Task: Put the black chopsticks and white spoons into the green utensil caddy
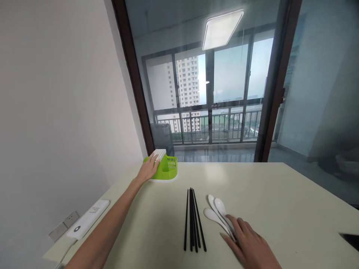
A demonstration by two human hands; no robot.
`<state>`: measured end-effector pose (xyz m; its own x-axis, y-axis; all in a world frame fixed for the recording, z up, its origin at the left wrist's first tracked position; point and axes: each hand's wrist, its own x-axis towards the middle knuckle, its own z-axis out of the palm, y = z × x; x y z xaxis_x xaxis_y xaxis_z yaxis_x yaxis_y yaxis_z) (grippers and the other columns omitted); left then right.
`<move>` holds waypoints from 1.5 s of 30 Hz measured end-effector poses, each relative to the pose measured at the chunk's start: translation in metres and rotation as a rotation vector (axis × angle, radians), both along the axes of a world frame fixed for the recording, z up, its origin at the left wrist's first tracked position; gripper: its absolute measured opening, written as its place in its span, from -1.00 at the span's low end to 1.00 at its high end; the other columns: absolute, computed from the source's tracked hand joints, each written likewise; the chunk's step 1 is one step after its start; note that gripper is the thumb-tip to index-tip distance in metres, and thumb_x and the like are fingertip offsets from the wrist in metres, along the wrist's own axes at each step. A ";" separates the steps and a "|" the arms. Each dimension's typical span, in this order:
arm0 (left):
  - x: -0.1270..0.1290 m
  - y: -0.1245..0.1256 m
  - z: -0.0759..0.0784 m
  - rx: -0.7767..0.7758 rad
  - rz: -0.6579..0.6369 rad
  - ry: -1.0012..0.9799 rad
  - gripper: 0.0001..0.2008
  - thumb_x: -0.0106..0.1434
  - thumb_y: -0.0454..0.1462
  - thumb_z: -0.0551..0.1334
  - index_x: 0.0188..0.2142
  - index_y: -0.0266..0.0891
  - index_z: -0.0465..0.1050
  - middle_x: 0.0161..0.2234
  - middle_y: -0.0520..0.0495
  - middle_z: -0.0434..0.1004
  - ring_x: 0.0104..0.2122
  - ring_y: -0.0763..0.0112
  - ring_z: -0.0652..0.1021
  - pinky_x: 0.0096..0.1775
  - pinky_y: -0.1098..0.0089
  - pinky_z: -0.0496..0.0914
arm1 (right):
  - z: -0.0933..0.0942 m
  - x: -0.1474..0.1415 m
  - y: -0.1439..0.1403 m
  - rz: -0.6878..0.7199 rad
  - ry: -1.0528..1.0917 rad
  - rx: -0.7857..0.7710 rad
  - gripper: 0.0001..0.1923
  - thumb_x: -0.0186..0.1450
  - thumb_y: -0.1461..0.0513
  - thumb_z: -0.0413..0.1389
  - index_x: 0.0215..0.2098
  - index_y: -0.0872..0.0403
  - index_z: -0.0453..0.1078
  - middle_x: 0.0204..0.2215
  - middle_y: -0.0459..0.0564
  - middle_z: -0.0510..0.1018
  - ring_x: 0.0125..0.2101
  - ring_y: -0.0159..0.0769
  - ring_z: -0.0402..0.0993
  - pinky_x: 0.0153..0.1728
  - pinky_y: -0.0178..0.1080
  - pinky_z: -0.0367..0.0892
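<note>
At the far left of the table stands a green and white utensil caddy (170, 174) with basket-like compartments. My left hand (148, 169) reaches out and rests on its left side and white top, fingers stretched out. Near the front, white spoons (214, 215) lie fanned out, bowls pointing away from me. My right hand (249, 239) is over their handles, thumb on one side and fingers on the other, apart; the handle ends are partly hidden. Left of the spoons, several black chopsticks (193, 220) lie in a loose bundle.
A white power strip (89, 218) with a cable lies along the table's left edge by the wall, near a wall socket (70, 219). A glass door (207, 112) with a dark frame stands behind the table (252, 186). Something dark (350, 240) shows at the right edge.
</note>
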<state>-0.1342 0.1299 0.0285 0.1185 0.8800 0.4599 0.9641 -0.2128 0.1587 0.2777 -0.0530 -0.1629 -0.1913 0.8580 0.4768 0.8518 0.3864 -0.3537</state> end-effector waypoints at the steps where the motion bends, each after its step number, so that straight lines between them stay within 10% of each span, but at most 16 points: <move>1: 0.001 0.001 -0.002 -0.008 0.009 -0.033 -0.41 0.49 0.02 -0.16 0.34 -0.18 0.19 0.43 -0.20 0.08 0.34 0.08 0.27 0.28 0.02 0.23 | 0.003 0.004 -0.002 0.003 0.045 -0.065 -0.47 0.42 -0.13 -0.04 0.24 -0.09 0.24 -0.10 0.09 0.59 -0.19 -0.08 0.60 -0.38 -0.17 0.51; 8: 0.032 0.002 -0.004 -0.047 -0.005 -0.091 -0.34 0.48 0.11 -0.22 0.34 -0.14 0.22 0.44 -0.15 0.06 0.35 0.09 0.25 0.26 0.07 0.24 | 0.005 0.046 -0.002 -0.144 0.439 -0.400 -0.38 0.36 -0.21 -0.03 0.24 -0.11 0.29 -0.02 0.08 0.60 -0.09 -0.02 0.59 -0.20 -0.08 0.52; 27: 0.220 -0.014 -0.011 -0.108 -0.348 0.080 -0.37 0.48 0.12 -0.25 0.39 0.05 0.12 0.45 -0.15 0.00 0.14 -0.09 0.49 0.11 -0.06 0.38 | -0.005 0.051 -0.012 -0.126 0.536 -0.336 -0.44 0.35 -0.16 -0.01 0.13 -0.01 0.32 -0.16 0.02 0.57 -0.14 -0.12 0.54 -0.16 -0.17 0.45; 39: 0.212 -0.044 0.001 -0.047 -0.480 0.070 -0.45 0.51 0.05 -0.18 0.38 0.05 0.13 0.39 -0.12 0.12 0.20 0.05 0.42 0.24 0.01 0.21 | -0.008 0.055 -0.013 -0.095 0.539 -0.344 -0.45 0.36 -0.15 -0.01 0.14 0.00 0.27 -0.17 0.00 0.55 -0.16 -0.16 0.53 -0.13 -0.17 0.44; 45: 0.173 -0.070 -0.038 0.113 -0.200 -0.251 -0.68 0.48 -0.17 -0.02 0.12 -0.16 0.31 0.00 -0.17 0.43 -0.17 0.27 0.56 -0.03 0.21 0.44 | -0.011 0.057 -0.013 -0.093 0.543 -0.366 -0.44 0.35 -0.15 0.01 0.14 -0.01 0.27 -0.16 0.01 0.55 -0.17 -0.15 0.53 -0.16 -0.18 0.44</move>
<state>0.0383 0.0596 -0.0094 0.1539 0.7929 0.5895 0.8354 -0.4231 0.3510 0.3345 -0.0656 -0.1739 0.0774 0.9843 0.1587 0.5392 0.0926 -0.8371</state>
